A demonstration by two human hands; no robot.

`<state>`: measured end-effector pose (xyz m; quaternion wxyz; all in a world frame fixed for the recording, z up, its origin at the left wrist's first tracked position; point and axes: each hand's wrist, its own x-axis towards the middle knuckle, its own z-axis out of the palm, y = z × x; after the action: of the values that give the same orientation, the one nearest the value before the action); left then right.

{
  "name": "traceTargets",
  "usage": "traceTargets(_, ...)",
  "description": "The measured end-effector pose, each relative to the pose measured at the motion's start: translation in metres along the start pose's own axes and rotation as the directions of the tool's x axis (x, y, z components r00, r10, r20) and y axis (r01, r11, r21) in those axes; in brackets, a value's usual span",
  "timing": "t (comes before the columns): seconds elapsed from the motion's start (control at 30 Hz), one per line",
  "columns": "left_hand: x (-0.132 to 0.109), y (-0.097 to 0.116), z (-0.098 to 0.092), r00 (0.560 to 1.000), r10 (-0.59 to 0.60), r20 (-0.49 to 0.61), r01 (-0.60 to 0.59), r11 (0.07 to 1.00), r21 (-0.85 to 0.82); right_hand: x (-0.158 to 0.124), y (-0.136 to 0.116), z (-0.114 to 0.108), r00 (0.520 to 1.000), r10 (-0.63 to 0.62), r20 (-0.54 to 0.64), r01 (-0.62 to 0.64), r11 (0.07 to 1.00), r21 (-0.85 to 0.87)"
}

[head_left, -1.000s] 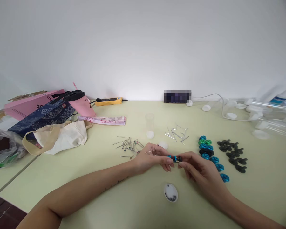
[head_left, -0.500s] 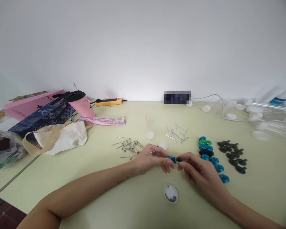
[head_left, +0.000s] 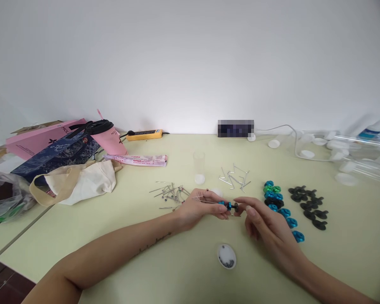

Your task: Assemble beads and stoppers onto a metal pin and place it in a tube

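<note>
A small blue metal fitting with a black end (head_left: 229,206) is pinched in my left hand (head_left: 200,206), between thumb and fingers. From that hand a thin bent wire (head_left: 205,200) with a small red tip sticks out to the left. My right hand (head_left: 266,221) hovers beside the fitting's black end, thumb and index finger apart; whether the index fingertip touches it I cannot tell. Below both hands lies a small white dish (head_left: 227,256) with tiny dark metal pieces in it. Blue fittings (head_left: 284,213) and black hooked discs (head_left: 309,204) lie to the right.
Behind my left hand are metal pins with coloured tips (head_left: 169,196). Hex keys (head_left: 234,177) lie near an upright clear tube (head_left: 199,168). A pink cup (head_left: 109,141), a cloth bag (head_left: 82,183) and a yellow power strip (head_left: 145,134) are left; clear tubes (head_left: 364,143) are right.
My right thumb and index finger have come off the fitting's black end and spread apart. My left hand has lifted the fitting slightly, and its black end now shows more.
</note>
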<state>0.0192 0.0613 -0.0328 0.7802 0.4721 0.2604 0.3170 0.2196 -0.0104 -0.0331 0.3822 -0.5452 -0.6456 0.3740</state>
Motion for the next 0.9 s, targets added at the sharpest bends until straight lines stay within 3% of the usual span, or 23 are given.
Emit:
traceTargets(0.3, -0.002, 0.001, 0.004, 0.998, -0.029, 0.052, 0.028, 0.999, 0.025, 0.003, -0.004, 0.000, 0.995, 0.023, 0.093, -0.014, 0.995, -0.100)
traceTargets(0.57, 0.000, -0.002, 0.001, 0.997, -0.049, 0.062, 0.046, 0.998, 0.046, 0.001, 0.004, 0.003, 0.999, -0.040, -0.014, 0.037, 0.986, -0.160)
traceTargets(0.9, 0.000, 0.000, 0.001, 0.995, -0.044, 0.087, 0.040, 0.998, 0.048, 0.000, 0.007, 0.003, 0.997, -0.065, -0.047, 0.057, 0.986, -0.154)
